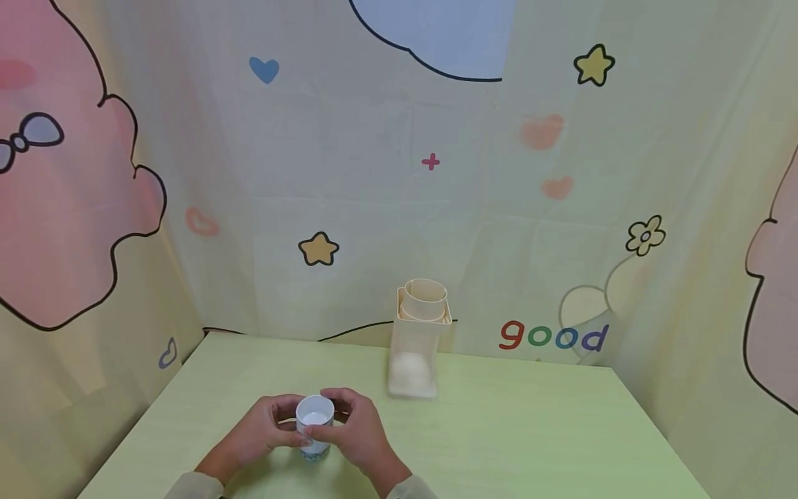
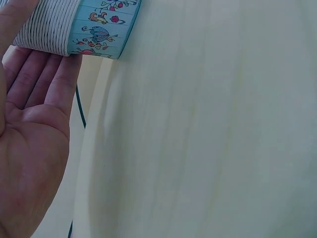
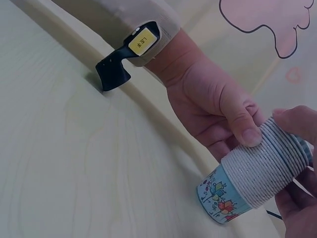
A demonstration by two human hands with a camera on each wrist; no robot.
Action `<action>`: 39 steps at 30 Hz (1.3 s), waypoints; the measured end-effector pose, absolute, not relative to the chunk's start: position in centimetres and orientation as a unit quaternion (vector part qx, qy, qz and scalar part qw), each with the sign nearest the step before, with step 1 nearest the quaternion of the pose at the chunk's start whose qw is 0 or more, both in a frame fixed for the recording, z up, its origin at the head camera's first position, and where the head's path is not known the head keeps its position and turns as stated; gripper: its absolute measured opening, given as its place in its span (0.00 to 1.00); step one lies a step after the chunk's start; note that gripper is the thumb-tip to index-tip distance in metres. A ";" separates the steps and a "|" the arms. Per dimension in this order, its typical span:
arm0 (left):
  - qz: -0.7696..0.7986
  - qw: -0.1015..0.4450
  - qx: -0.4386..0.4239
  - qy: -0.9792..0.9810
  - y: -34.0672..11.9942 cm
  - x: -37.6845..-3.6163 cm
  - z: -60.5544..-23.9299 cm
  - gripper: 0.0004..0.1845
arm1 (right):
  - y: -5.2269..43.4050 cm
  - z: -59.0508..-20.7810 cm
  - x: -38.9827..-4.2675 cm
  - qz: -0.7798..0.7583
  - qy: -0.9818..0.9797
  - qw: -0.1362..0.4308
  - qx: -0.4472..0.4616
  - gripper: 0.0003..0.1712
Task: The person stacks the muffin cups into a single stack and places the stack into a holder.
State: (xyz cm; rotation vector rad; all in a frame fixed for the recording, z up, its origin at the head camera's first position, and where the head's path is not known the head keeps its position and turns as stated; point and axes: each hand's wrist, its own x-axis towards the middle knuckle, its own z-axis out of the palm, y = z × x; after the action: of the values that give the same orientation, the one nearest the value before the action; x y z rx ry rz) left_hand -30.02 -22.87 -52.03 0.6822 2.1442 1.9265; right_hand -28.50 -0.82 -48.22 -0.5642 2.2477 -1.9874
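A stack of nested paper cups [image 1: 315,410] stands mouth up between both hands, close over the table. Its lowest cup, printed with blue flowers and colourful drawings, shows in the left wrist view; above it the many white rims [image 3: 267,166] form a ribbed column. My left hand [image 1: 258,431] grips the stack from the left, thumb in front and fingers behind. From the other side my right hand [image 1: 361,428] holds it, thumb across the front near the upper part and fingers around the back.
A beige cup dispenser [image 1: 414,346] with a round tube [image 1: 424,299] on top stands at the table's back edge, right of the hands. The pale table [image 1: 530,430] meets a printed cloth backdrop [image 1: 386,180]. A black wrist camera [image 3: 114,72] sits on the left sleeve.
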 end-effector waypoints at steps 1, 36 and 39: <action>0.647 0.088 0.230 0.722 -22.8 -30.1 -52.0 0.34 | -0.8 -48.3 -28.5 -0.650 0.736 0.045 -0.184 0.32; 0.629 0.044 0.205 0.749 -23.5 -29.1 -50.4 0.31 | 0.1 -49.9 -28.8 -0.693 0.692 0.039 -0.197 0.25; 0.629 0.039 0.212 0.747 -23.4 -29.1 -50.5 0.30 | 0.0 -49.9 -28.8 -0.695 0.690 0.042 -0.198 0.24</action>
State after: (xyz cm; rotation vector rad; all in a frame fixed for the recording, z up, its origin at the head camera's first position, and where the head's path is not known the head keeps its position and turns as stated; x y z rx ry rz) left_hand -29.07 -23.45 -50.50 0.6502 2.2904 1.9287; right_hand -28.78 0.03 -49.92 -0.6051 2.1125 -2.1272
